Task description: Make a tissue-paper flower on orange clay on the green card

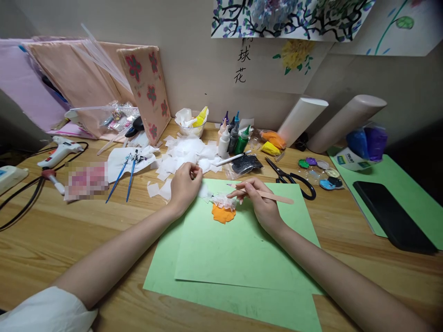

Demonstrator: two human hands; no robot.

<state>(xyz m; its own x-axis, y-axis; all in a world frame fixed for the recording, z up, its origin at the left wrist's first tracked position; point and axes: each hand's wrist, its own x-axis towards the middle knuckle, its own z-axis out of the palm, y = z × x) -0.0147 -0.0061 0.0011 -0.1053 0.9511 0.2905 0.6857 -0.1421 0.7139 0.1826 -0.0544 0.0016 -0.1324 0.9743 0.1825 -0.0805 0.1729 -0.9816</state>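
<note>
My left hand [185, 184] rests at the top left corner of the green paper sheets [242, 258], its fingers pinched on a small white tissue square [198, 168] beside a heap of tissue squares [188, 154]. A thin wooden stick [273, 197] is held like a pen in my right hand [261, 203], the stick's tip pointing left over the paper. Just under that tip an orange clay blob [223, 214] sits on the green paper, with crumpled white tissue bits [223, 201] stuck along its top.
Behind the paper stand paint bottles [232, 136], a bowl [190, 123], clay packets [273, 140], black scissors [294, 177] and small paint pots [320, 173]. A glue gun [58, 152] and blue brushes [124, 173] lie left. A black phone [392, 214] lies on green paper at right.
</note>
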